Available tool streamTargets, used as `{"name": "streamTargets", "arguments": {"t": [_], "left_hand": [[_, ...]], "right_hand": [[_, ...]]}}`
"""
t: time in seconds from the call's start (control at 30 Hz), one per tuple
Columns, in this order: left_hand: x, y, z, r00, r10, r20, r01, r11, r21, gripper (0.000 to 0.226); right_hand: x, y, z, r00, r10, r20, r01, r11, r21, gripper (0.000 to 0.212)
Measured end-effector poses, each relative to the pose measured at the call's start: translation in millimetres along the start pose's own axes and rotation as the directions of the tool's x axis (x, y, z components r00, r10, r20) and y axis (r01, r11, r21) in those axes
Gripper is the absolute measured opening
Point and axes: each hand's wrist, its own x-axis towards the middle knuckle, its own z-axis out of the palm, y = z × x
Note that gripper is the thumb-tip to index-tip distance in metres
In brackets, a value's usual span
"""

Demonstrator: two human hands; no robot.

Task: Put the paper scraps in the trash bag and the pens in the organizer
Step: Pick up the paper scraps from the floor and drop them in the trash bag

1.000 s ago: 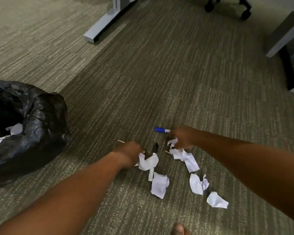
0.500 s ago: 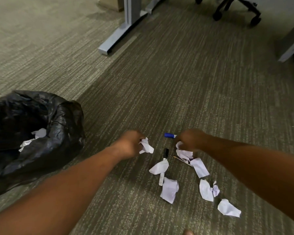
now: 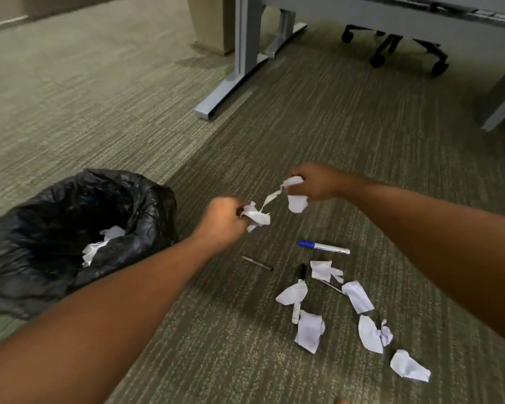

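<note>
Above the carpet, left hand (image 3: 226,221) and right hand (image 3: 315,182) each pinch crumpled white paper scraps (image 3: 257,217); light, soft, any edge grips; black plastic trash bag (image 3: 146,199) at 9 o'clock.

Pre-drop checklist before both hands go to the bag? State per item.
1. Left hand closed on a paper scrap: ok.
2. Right hand closed on scraps: ok.
3. Trash bag mouth open, paper already inside: ok.
4. Hands over the bag: not ok, both are to its right, above the carpet.
5. Hands free of pens: ok; blue marker, thin pen and black marker lie on the floor.
6. Organizer in view: not ok, none visible.
</note>
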Motion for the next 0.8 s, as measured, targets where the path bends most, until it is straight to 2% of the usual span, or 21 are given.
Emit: {"name": "streamTargets", "arguments": {"t": [0.13,0.27,0.47,0.63,0.7,0.8], "left_hand": [[-1.0,-9.0,-42.3,0.988,-0.036,-0.147,0.043,0.998,0.044,0.017],[-12.7,-32.2,-86.9,0.971,-0.065,-0.23,0.074,0.997,0.032,0.014],[-41.8,-71.1,-142.0,0.885,-0.16,-0.437,0.183,0.983,0.011,0.016],[-76.0,-117.1,-167.6,0.815,-0.276,-0.509,0.336,0.942,0.027,0.011],[-87.3,-130.2,-172.1,0.804,-0.318,-0.503,0.402,0.913,0.064,0.01],[-97.8,-140.9,-174.8,0.781,-0.385,-0.491,0.474,0.878,0.066,0.016]], "right_hand": [[13.9,-54.1,-9.3,0.989,-0.09,-0.115,0.101,0.991,0.092,0.018],[31.9,-116.7,-14.1,0.966,-0.13,-0.224,0.143,0.989,0.042,0.026],[55.2,-199.3,-7.5,0.911,-0.261,-0.32,0.308,0.945,0.105,0.036],[65.2,-255.3,7.8,0.881,-0.376,-0.286,0.419,0.902,0.105,0.032],[70.0,-271.3,18.1,0.879,-0.413,-0.24,0.439,0.896,0.064,0.027],[80.4,-287.5,38.0,0.875,-0.459,-0.152,0.46,0.887,-0.033,0.03]]}}
